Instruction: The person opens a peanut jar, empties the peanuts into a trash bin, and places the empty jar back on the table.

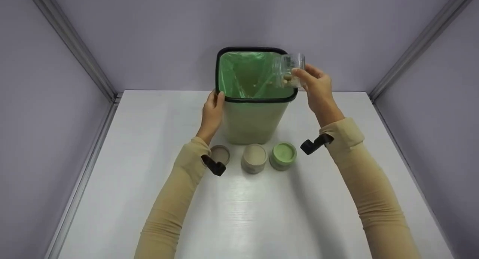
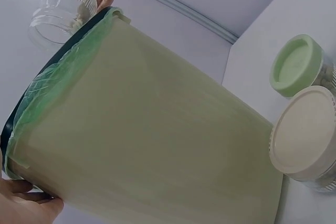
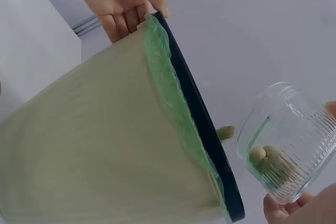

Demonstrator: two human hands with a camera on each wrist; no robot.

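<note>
Head view high, facing down; wrist views close, sharing the bin (image 1: pixel 254 116).

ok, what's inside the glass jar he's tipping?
The glass jar in the right hand holds a few small beige pellets against its lower wall; fingers cover part of its base.

Right hand (image 1: pixel 318 87) tipping glass jar (image 1: pixel 289 70), bin (image 1: pixel 254 101), left hand (image 1: pixel 212 113) steadying

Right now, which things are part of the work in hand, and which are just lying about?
In use:
- glass jar, tipped over the bin, held by the right hand
- bin with green liner, steadied by the left hand

Lying about:
- green-lidded jar
- cream-lidded jar
- loose lid
</note>
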